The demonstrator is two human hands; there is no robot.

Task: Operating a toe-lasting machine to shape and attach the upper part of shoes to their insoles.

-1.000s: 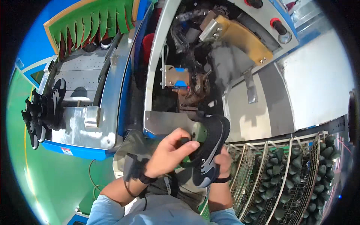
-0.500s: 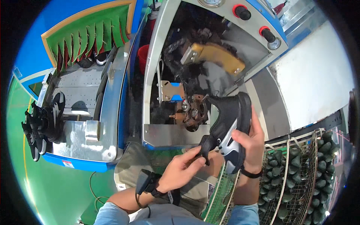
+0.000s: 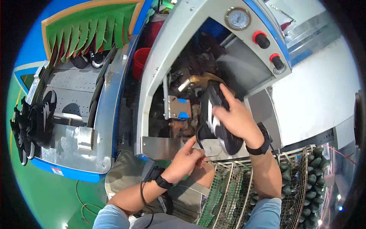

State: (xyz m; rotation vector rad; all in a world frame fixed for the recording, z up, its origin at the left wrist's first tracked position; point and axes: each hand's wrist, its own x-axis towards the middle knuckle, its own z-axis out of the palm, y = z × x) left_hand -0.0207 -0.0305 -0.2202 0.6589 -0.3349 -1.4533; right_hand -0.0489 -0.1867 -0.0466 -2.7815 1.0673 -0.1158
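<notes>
A black shoe with white and grey side trim (image 3: 225, 131) is held tilted in the machine's opening, its toe toward me. My right hand (image 3: 238, 118) grips it from the right, thumb on the side and index finger stretched along the sole. My left hand (image 3: 187, 160) is at the shoe's opening, its index fingertip and thumb closed at the edge of the black tongue. Just beyond the shoe is a yellow-brown curved machine arm (image 3: 202, 79), partly covered by it. Left of the shoe sits a metal plate with blue parts (image 3: 179, 108), above rusty metal fittings.
A pressure gauge (image 3: 238, 18) and red-ringed black knobs (image 3: 261, 39) line the machine's frame. At left, black shoes (image 3: 38, 120) sit by a conveyor (image 3: 72, 82) with a green strip curtain (image 3: 85, 32). Wire racks (image 3: 293, 179) with dark green shoe lasts stand lower right. A red bucket (image 3: 141, 63) stands behind.
My right hand has carried the shoe forward and left, deeper into the machine's opening, and tilted it. My left hand stays near its tongue. The yellow-brown arm sits lower, and the view has shifted.
</notes>
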